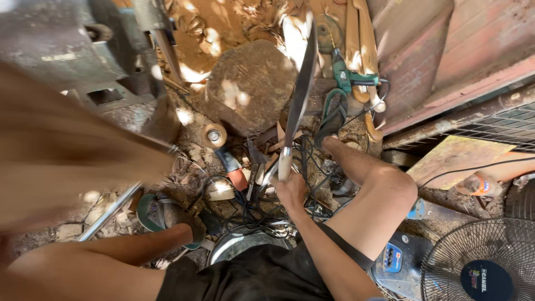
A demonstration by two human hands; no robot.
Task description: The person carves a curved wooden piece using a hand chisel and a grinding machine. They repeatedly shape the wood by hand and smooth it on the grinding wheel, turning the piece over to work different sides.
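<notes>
My right hand (291, 189) has its fingers curled tight around the pale handle of a long machete (300, 95), whose dark blade rises up and away from my knuckles, tilted slightly to the right. The blade's tip ends far ahead of my fingers, over the sandy ground. Just left of the blade, well ahead of my grip, sits a round wooden chopping block (248, 83). Beyond my fingers to the right lies a green power drill (348, 78), with a green sandal (332, 114) nearer, on my right foot. To the left of my fingers rests an angle grinder (223, 150) with its disc facing up, among tangled black cables (251, 209) that run under my wrist.

My left hand is not something I can make out: a big blurred slab of brown wood (67, 161) fills that side, and I cannot tell how those fingers sit. A black fan (482, 262) stands behind and right of my grip.
</notes>
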